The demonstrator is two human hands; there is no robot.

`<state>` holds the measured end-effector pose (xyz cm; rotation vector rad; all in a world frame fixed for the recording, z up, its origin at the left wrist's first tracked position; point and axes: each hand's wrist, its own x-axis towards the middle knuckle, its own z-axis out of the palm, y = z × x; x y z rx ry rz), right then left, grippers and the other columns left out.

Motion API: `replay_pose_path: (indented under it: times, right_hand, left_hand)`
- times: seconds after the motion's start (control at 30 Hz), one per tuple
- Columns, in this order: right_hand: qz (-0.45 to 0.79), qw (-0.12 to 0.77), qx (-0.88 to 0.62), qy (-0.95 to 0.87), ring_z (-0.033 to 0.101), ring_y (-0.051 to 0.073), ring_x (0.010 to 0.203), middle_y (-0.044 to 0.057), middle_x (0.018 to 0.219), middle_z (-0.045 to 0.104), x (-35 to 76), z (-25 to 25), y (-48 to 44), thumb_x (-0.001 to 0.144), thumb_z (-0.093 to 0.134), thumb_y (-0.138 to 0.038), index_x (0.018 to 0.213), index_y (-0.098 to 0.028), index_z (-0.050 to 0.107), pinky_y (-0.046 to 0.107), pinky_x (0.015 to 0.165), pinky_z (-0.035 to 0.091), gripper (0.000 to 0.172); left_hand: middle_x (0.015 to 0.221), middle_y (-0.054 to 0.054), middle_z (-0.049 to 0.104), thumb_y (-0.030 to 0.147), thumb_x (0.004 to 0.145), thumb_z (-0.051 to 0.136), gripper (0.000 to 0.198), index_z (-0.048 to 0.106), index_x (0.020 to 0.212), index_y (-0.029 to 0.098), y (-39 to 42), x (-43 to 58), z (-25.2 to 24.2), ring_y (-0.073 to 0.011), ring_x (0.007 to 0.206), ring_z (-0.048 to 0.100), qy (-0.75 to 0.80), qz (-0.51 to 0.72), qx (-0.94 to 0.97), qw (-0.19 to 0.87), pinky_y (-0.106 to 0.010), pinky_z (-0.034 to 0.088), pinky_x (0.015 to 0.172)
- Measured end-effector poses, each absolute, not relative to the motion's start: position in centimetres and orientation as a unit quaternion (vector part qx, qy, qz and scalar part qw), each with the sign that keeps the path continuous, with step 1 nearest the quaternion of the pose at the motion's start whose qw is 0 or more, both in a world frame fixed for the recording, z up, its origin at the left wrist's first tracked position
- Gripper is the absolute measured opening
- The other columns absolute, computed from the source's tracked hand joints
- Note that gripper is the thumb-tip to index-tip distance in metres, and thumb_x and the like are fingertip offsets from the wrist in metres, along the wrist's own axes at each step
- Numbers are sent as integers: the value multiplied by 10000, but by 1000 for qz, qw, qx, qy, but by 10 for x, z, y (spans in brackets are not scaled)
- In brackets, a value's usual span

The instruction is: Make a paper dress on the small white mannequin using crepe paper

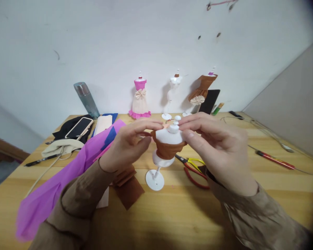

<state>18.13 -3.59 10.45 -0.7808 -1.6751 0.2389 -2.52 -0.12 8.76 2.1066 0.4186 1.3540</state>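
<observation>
A small white mannequin stands on a round base in front of me, tilted slightly. Brown crepe paper wraps its chest in folds. My left hand holds the paper's edge at the left shoulder, its fingertips partly hidden behind the figure. On the other side, the thumb and fingers of my right hand pinch the top edge of the wrap. Yellow-and-red-handled pliers or scissors lie behind my right wrist. Folded brown paper pieces rest by my left forearm.
Along the wall stand a pink-dressed mannequin, a bare one and a brown-dressed one. Purple paper, a phone and a bottle are left. A red pen-like tool and a cable lie right.
</observation>
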Motion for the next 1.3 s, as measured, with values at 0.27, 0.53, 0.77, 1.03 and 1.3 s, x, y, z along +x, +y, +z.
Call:
replay_pose_path:
  times: [0.27,0.53,0.77,1.03,1.3]
  right_hand:
    - [104,597,-334,-722,687,202,761,12,818,738,183,105,-36,867,639,-154,765,-264,714,338,635,518,167]
    - [98,601,-340,-717,680,193,735,4,817,739,182,105,-36,873,634,-160,746,-264,703,344,640,520,179]
    - [101,594,-346,-720,678,189,751,7,816,732,182,105,-37,872,629,-148,747,-252,689,339,646,514,173]
    - [103,590,-350,-721,679,201,800,10,829,727,181,104,-38,883,628,-161,758,-255,682,353,691,509,165]
    - [116,584,-361,-718,680,200,812,13,836,729,180,104,-39,891,623,-170,755,-245,678,352,703,510,165]
  left_hand:
    - [1202,-126,733,54,881,635,323,685,1174,182,-2,-20,88,-198,1101,711,135,544,828,11,-325,592,942]
    - [1064,-135,772,77,837,675,238,673,1071,117,-9,-23,81,-196,971,747,157,546,794,-218,-288,627,831]
    - [1083,-124,767,69,815,683,296,658,1104,127,-7,-21,80,-202,1005,741,159,573,779,-197,-313,625,881]
    - [1100,-122,768,85,847,688,165,655,998,144,-6,-19,75,-179,959,749,138,574,771,-241,-299,637,834]
    - [1099,-82,770,81,862,657,198,648,1040,166,-5,-16,74,-165,966,747,143,597,760,-212,-310,644,859]
